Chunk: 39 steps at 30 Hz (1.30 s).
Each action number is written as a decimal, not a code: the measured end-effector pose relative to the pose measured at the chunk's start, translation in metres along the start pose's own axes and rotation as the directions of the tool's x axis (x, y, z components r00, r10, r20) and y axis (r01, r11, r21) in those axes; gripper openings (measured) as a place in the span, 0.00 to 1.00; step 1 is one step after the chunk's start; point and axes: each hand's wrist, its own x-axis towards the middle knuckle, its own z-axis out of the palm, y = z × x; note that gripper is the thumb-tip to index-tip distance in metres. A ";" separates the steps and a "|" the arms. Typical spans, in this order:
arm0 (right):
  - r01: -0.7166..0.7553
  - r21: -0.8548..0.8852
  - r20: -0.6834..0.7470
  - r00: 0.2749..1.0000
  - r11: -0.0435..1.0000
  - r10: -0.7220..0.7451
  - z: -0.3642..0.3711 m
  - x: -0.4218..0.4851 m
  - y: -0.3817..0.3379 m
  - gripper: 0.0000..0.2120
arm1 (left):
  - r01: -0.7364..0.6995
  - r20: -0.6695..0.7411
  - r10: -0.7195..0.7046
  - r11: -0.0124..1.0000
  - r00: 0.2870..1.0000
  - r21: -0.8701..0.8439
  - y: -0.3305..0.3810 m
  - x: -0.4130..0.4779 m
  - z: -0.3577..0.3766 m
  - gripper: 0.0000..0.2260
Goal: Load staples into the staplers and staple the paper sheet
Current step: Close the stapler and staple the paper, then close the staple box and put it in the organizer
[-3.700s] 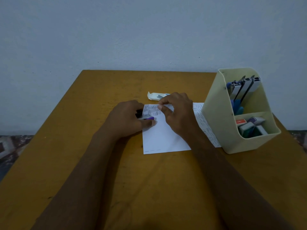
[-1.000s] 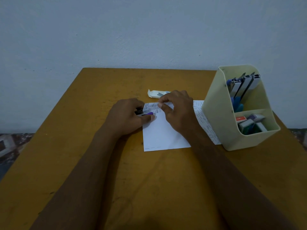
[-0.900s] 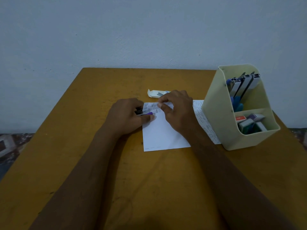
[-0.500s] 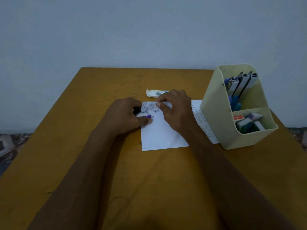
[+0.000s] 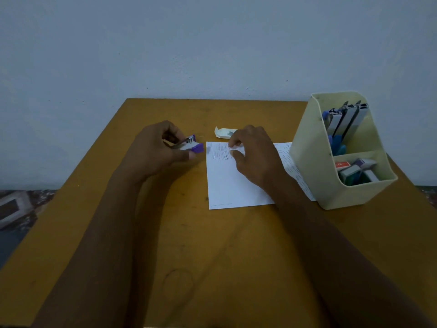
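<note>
Though gripped fast in the left hand (image 5: 160,152), sits in plain sight: purple stapler (image 5: 190,146), to the left of the paper sheet (image 5: 227,183), just clear of its left edge and not touching it. Cannot tell whether lifted off the worktop (image 5: 189,245) or resting on it. Runs with its long axis roughly left to right, purple nose end toward the sheet, rear end buried in the palm. Shows bare metal between the purple parts.

Left hand: fingers curled over the top, thumb along the near side, grasping the stapler.

Right hand (image 5: 253,157): laid on the upper part of the sheet, forefinger and thumb curled together on the printed band near the top edge, pinching it. Covers much of the sheet's upper right.

Under the first sheet, second printed sheet (image 5: 295,171), sticking out to the right as far as the foot of the organiser.

Just beyond the right hand, small white staple box (image 5: 222,133), flap open, lying on the worktop near the sheet's far edge and partly hidden by the fingers.

At the right, cream organiser (image 5: 314,162), upright, with two compartments: rear one holding long staplers (image 5: 343,119) stood on end, front one holding small boxes (image 5: 357,169), one of them red. Between the purple stapler and the organiser: right hand and both sheets.
</note>
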 end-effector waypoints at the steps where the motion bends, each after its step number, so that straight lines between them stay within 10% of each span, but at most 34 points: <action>1: -0.006 0.001 0.013 1.000 1.000 0.006 -0.002 0.000 -0.002 0.07 | -0.021 -0.042 0.020 1.000 0.999 -0.012 0.004 -0.001 -0.001 0.14; 23: -0.202 0.109 -0.309 0.924 0.973 0.226 -0.184 -0.070 0.028 0.04 | -0.402 -0.034 0.405 0.889 0.914 -0.218 0.188 -0.023 0.039 0.17; 39: -0.381 0.213 -0.230 0.875 0.900 0.425 -0.191 -0.062 0.089 0.10 | -0.579 0.156 0.558 0.786 0.815 0.215 0.257 0.030 0.115 0.18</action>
